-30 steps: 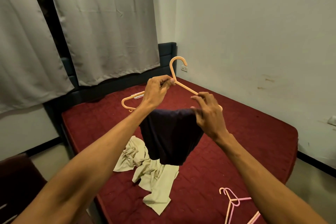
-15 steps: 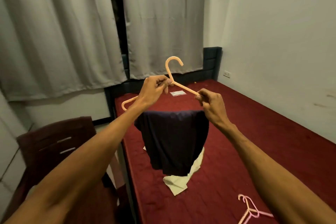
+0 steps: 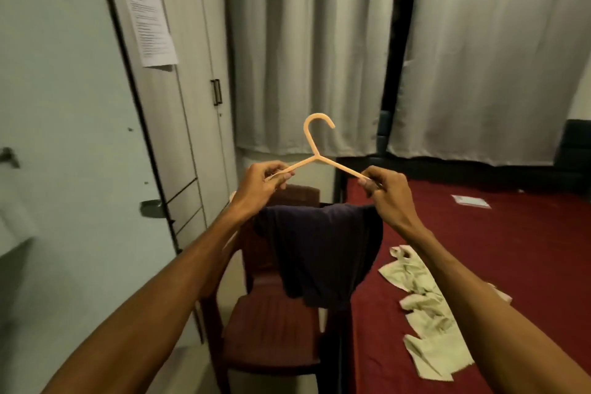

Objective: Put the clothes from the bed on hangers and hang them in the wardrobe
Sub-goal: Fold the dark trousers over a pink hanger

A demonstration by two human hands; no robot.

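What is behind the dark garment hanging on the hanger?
A brown chair, beside the bed. The dark garment covers much of its backrest, which cannot be seen.

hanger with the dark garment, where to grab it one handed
Likely the neck of the hanger, where the upright hook stem meets both arms, taken from the near side. That spot is bare between the left hand and right hand, sits centred over the garment, and leaves the hook free for a rail.

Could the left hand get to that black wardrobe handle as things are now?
Probably not yet: nothing stands between the left hand and the wardrobe handle, but it grips the peach hanger carrying the dark garment.
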